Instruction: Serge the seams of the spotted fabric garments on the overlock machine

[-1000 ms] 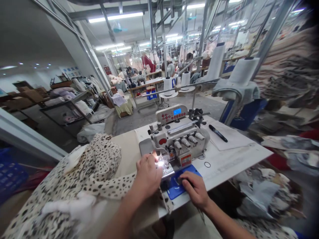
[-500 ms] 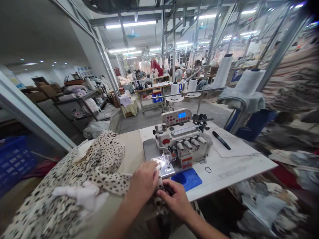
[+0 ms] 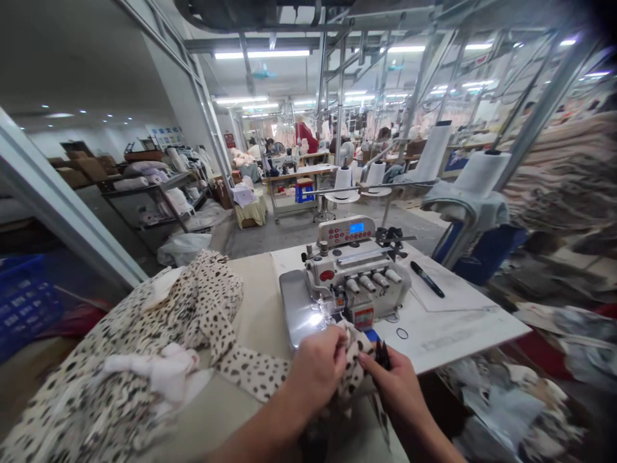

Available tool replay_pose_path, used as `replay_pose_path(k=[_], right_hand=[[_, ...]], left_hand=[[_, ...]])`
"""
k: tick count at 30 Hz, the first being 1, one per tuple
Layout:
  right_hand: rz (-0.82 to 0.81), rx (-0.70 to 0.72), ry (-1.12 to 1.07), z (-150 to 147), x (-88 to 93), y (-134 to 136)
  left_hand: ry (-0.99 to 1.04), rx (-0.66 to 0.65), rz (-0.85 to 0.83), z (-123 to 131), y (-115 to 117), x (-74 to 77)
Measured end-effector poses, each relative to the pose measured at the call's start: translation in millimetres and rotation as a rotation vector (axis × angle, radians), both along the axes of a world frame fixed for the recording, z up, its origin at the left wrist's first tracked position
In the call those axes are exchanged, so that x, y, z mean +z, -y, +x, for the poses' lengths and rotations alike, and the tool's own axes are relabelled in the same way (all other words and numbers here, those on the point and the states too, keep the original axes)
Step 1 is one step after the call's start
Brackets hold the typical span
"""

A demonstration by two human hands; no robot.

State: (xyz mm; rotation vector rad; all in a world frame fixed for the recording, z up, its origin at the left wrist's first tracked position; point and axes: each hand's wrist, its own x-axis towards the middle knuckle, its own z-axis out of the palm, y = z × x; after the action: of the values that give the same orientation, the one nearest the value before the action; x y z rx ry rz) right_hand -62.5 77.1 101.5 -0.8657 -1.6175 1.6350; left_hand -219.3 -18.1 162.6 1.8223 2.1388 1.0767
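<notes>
Between our hands, a cream leopard-spot fabric (image 3: pixel 354 360) bunches into a small fold, held up off the tabletop (image 3: pixel 463 334). L hand (image 3: pixel 315 379) is curled, fingers pressed together on the near side of the fold. R hand (image 3: pixel 390 386) pinches the far side between thumb & fingers, w/ a small black item (image 3: pixel 383 355) poking up at its fingertips: maybe thread snips, too small to tell. Held like this, the fold seems kept taut & within easy reach of the overlock sewing machine (image 3: pixel 354 270), just ahead of both hands, probably so the edge can be seen & worked on close up. Left of L hand, the bulk of the fabric lies heaped on the tabletop, loose so it doesn't drag on the pinch, w/ a pale pink ruffled piece (image 3: pixel 154 373) on top. Right of R hand lie a black marker pen (image 3: pixel 427 279), a paper sheet (image 3: pixel 448 302) & a small black ring (image 3: pixel 402 333), all out of the way of the work.

Vs. the earlier frame: both hands sit further right & the fabric is off the lit needle plate (image 3: pixel 301 308), now mostly bare. The blue pad (image 3: pixel 371 334) is nearly covered by the fabric & R hand.
</notes>
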Motion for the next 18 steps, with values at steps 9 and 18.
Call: replay_pose_path(k=[9, 18], right_hand=[[0.842, 0.444, 0.457, -29.6, 46.5, 35.5], [1.432, 0.451, 0.292, -75.3, -1.0, 60.1]], left_hand=[[-0.404, 0.380, 0.082, -140.9, 112.0, 65.8], [-0.495, 0.305, -0.343, -116.5, 235.2, 11.4]])
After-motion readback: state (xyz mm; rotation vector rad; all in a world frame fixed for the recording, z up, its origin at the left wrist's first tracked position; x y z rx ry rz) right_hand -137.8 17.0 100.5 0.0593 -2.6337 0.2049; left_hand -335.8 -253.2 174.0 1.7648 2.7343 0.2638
